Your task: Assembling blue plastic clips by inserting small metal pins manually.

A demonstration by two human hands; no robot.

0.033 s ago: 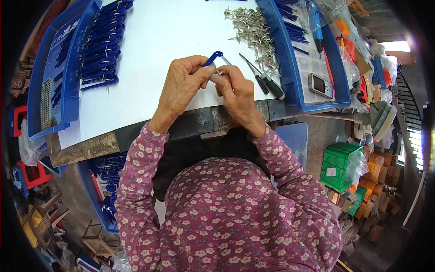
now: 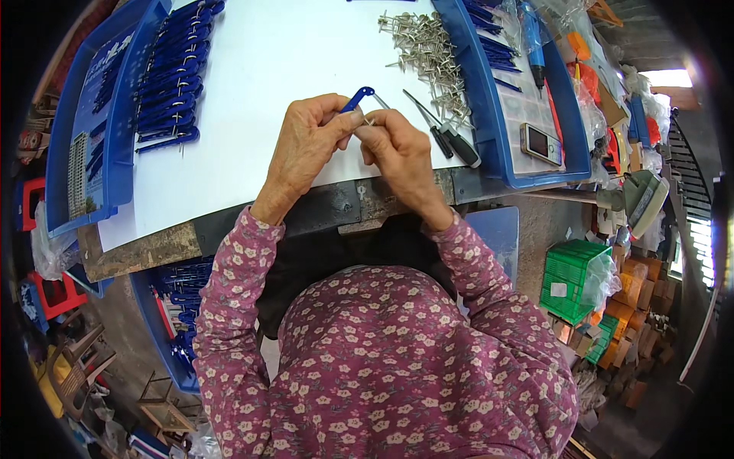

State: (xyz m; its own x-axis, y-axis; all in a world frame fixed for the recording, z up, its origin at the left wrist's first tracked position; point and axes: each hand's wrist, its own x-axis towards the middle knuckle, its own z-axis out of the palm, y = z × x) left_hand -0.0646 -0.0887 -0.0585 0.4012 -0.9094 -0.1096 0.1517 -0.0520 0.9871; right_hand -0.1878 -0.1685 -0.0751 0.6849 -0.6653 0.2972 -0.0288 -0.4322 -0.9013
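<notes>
Over the near edge of the white-covered table [image 2: 252, 84], my two hands meet fingertip to fingertip. My left hand [image 2: 304, 149] pinches a slim blue plastic piece [image 2: 357, 99] with a rounded, holed end pointing up and right. A thin metal rod [image 2: 380, 101] reaches from that end toward my right fingers. My right hand [image 2: 397, 153] is closed, thumb against fingers, on a small shiny metal piece [image 2: 368, 122] mostly hidden by the fingertips. Right of it lie two dark-handled screwdrivers [image 2: 461, 145]. Beyond them spreads a heap of flat-headed metal pins [image 2: 424, 53].
A long row of blue pieces with metal parts [image 2: 172, 76] lies left, beside a blue tray [image 2: 122, 153]. The right blue tray [image 2: 527, 182] holds a phone [image 2: 541, 144], blue pieces and a blue power driver [image 2: 533, 46]. A green crate [image 2: 573, 283] stands lower right.
My right hand and wrist have shifted very slightly to the right. My left hand and the blue piece stay nearly in place.
</notes>
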